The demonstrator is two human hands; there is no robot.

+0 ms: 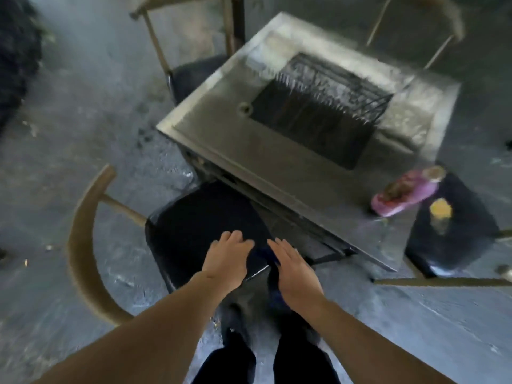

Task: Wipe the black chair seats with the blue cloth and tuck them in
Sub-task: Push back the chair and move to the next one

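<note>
Below the head camera, at the near corner of the square grey metal table with a black grill pit sunk in its middle (210,117), stands a black padded chair seat on a curved tan wooden frame (194,225), its far edge already just under the table's lip. Left hand (225,259): flat, fingers straight, palm down on the near part of the seat. Right hand (293,266): fingers likewise extended, lying over the dark blue cloth (273,275), which hangs at the seat's near-right corner; blur hides whether the thumb pinches the cloth. Step in hand, judged: wiping this seat, or the close of it, with the left hand steadying. Next move calls for pressing the cloth across any unwiped part, then shifting a grip to the wooden backrest (80,245) to push the chair further under. Other items: a second black seat (454,245) at right, well apart, bearing a yellow-capped bottle (440,214) with a pink packet (401,192) beside it; a third black seat (194,76) at the far-left side, part tucked. Both await attention.
</note>
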